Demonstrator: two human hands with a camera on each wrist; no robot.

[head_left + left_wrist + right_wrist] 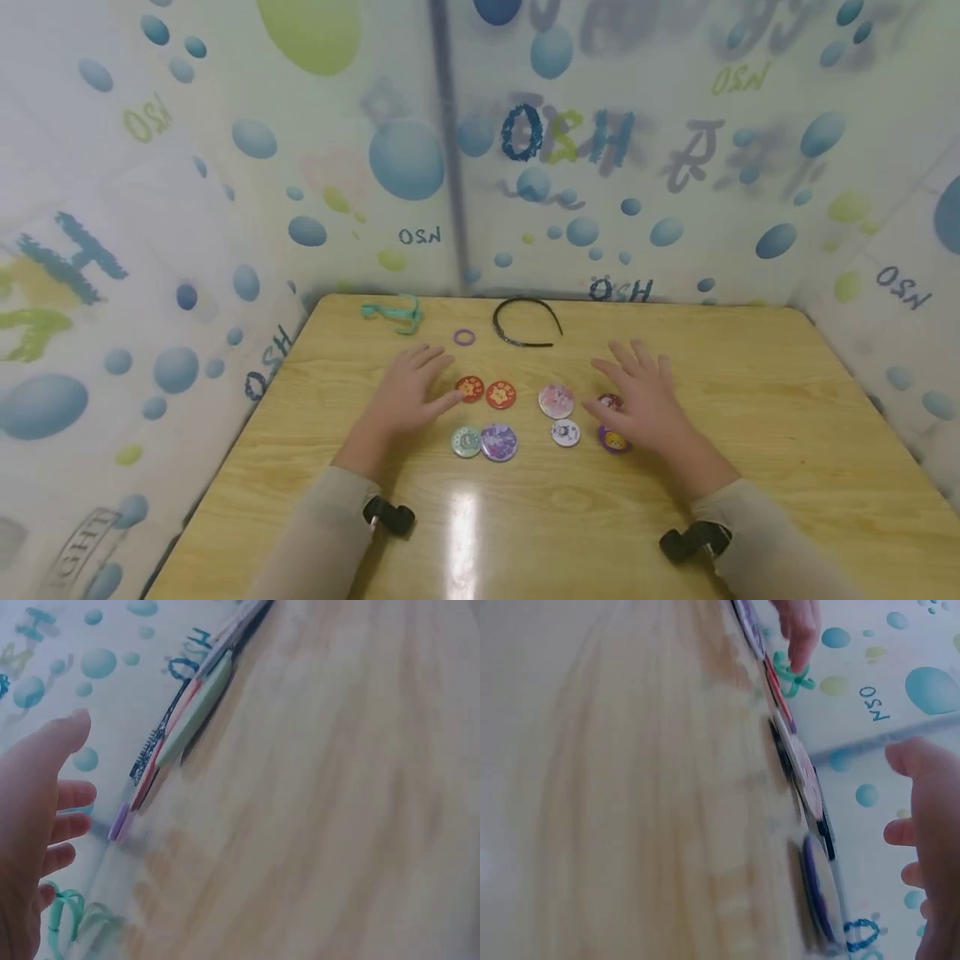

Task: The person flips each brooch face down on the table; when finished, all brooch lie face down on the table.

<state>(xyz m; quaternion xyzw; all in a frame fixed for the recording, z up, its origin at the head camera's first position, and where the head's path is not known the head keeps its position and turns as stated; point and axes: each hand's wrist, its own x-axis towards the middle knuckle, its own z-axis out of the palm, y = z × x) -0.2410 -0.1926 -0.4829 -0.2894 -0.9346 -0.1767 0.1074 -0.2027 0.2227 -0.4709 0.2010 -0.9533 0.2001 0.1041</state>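
My left hand (405, 390) hovers with spread fingers beside two red badges (501, 395), its thumb tip close to the left one. Nearer to me lie a pale green badge (466, 442) and a larger purple badge (498, 442), edges meeting. My right hand (643, 400), also spread and holding nothing, is above a red badge (610, 401) and a purple-rimmed badge (615, 439), partly covering both. To its left lie a pink badge (557, 401) and a small white badge (566, 432). The right wrist view shows the right hand (939, 825) apart from the badges.
Along the back of the wooden table (750, 517) lie a teal claw-like clip (397, 313), a purple ring (464, 337) and a black headband (517, 301). Patterned walls (675, 167) enclose the table behind and at both sides.
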